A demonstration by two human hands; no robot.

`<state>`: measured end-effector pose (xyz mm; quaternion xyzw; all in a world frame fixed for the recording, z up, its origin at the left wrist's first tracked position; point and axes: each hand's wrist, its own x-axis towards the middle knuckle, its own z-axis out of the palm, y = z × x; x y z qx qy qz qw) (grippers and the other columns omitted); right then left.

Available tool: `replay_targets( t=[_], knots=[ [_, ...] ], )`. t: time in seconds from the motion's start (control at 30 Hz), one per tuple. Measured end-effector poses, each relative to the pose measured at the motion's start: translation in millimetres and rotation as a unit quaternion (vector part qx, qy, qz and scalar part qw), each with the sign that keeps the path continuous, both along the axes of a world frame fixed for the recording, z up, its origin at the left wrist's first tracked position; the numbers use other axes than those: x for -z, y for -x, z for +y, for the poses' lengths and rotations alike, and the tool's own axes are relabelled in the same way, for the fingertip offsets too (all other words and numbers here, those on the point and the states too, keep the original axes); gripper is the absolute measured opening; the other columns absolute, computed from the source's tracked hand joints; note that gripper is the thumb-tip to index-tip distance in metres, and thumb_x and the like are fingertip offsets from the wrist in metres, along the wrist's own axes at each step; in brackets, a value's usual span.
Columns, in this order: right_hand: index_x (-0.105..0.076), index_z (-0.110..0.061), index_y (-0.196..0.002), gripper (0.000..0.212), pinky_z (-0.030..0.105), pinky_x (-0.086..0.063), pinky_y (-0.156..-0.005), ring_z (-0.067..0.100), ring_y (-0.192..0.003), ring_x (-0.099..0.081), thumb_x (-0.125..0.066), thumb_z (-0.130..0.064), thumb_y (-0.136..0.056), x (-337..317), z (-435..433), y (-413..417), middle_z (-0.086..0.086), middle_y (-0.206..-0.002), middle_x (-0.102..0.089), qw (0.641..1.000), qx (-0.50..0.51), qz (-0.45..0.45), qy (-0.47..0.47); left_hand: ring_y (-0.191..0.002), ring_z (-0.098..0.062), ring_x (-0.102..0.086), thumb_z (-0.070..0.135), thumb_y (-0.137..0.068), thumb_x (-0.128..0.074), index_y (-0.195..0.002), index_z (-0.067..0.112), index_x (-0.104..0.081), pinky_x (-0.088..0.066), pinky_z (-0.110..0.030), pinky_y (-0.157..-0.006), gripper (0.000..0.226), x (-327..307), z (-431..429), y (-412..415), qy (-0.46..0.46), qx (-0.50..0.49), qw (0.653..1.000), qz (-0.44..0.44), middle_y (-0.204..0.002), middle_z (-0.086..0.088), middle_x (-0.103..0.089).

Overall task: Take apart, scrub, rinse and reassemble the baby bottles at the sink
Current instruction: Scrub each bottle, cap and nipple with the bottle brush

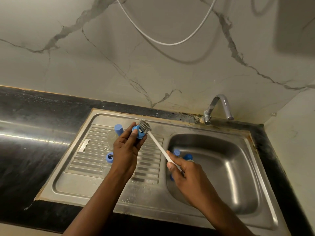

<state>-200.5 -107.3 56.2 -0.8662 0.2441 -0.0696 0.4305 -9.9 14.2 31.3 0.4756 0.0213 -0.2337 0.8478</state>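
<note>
Fingers [134, 135] of the left hand [127, 150] are curled round a blue bottle collar [138, 133], thumb on its near rim, holding it up over the ribbed drainboard [92, 150] to the left of the basin [225, 176]. The right hand [183, 172] hangs over the basin's left edge, its thumb and fingers pinching the lower end of a bottle brush [157, 145] by the white handle. The handle slants up and away from the basin to the left. Its grey silicone brush head [144, 126] touches the open face of the collar.

On the drainboard, further left of the basin than the held collar, a blue bottle cap [118, 129] stands upright. Just beside it is a clear round part [111, 136], too faint to name. A second blue collar [109, 157] lies on the ribs, on the far side of the left wrist from the basin.

Inside the basin, against its left wall, two blue bottle pieces [176, 152] [188, 157] sit close together just beyond the right hand. Another bit of blue [172, 177] shows under that hand, mostly hidden.

A chrome tap [219, 106] rises behind the basin's far rim, its spout curving right. Black countertop [34, 120] runs off to the left of the basin. A white hose [163, 43] loops on the veined marble wall [85, 65] above the basin.
</note>
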Motion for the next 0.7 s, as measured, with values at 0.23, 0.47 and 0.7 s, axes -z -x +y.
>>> replay_targets(
  t=[0.23, 0.47, 0.7],
  knots=[
    [-0.051, -0.036, -0.155, 0.046, 0.013, -0.049, -0.058, -0.004, -0.075, -0.067, -0.052, -0.039, -0.109, -10, 2, -8, -0.02, -0.072, -0.058, 1.0, -0.007, -0.007, -0.011, -0.12, -0.036, -0.071, 0.013, -0.102, -0.059, -0.137, 0.006, -0.065, -0.06, -0.047, -0.097, 0.036, -6, -2, 5, 0.0, 0.011, 1.0, -0.002, -0.13, -0.013, -0.074],
    [-0.045, -0.057, -0.152, 0.047, 0.026, -0.053, -0.066, 0.01, -0.079, -0.068, -0.044, -0.057, -0.105, -8, 9, 1, -0.02, -0.088, -0.068, 0.999, -0.025, -0.012, 0.018, -0.118, -0.032, -0.073, 0.022, -0.094, -0.067, -0.129, 0.007, -0.07, -0.062, -0.043, -0.095, 0.039, -12, 4, -11, 0.002, -0.017, 1.0, -0.007, -0.123, -0.011, -0.076],
    [-0.048, -0.053, -0.152, 0.045, 0.029, -0.053, -0.059, 0.016, -0.074, -0.068, -0.048, -0.052, -0.106, -4, 1, 8, -0.01, -0.08, -0.069, 0.999, -0.035, -0.01, 0.017, -0.118, -0.032, -0.072, 0.026, -0.087, -0.072, -0.119, 0.011, -0.074, -0.063, -0.043, -0.092, 0.036, -10, 3, -8, -0.013, -0.033, 0.999, 0.017, -0.127, -0.014, -0.072]
  ],
)
